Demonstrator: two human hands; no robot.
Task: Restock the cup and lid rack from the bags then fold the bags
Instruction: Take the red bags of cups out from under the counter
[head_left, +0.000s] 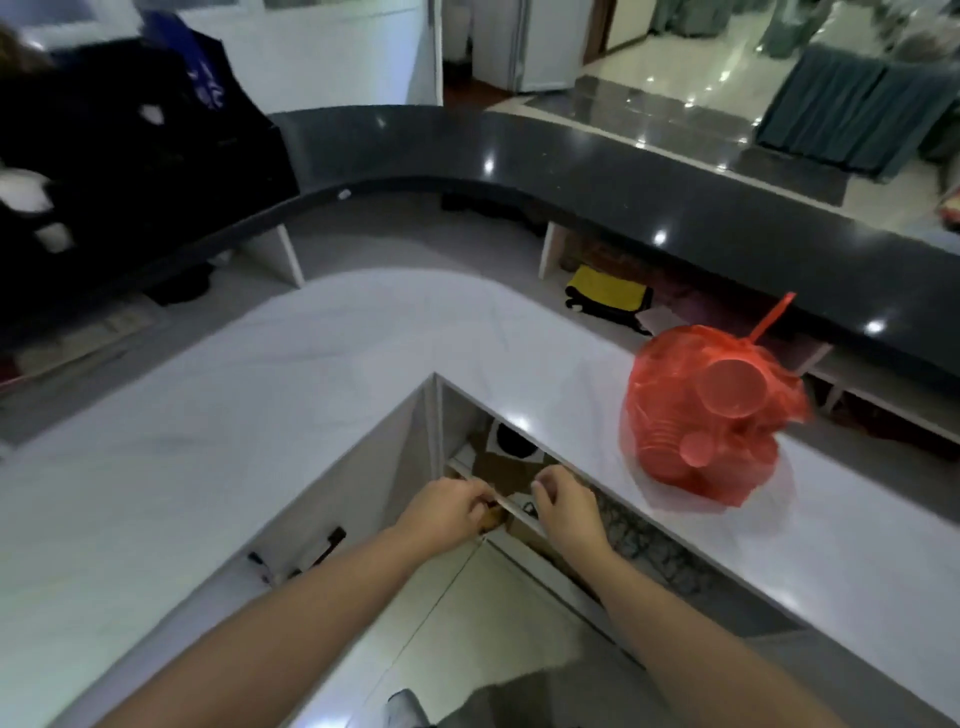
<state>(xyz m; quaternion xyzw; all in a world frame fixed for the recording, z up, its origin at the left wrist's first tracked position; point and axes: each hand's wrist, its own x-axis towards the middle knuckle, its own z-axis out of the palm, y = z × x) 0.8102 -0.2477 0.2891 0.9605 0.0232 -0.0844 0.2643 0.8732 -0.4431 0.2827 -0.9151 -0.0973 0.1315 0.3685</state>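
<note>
Restocking appears barely begun, judged from how things lie. On the white L-shaped counter (260, 415) one red plastic bag (711, 415) is seen at the right, knotted at the top and full of stacked cups and lids; nothing has been taken from it. No rack is seen, and no folded bag. Below the counter's inner corner a shelf edge (511, 506) is gripped by both hands: the left hand (447, 506) is curled round it, the right hand (563, 501) hooked over it.
</note>
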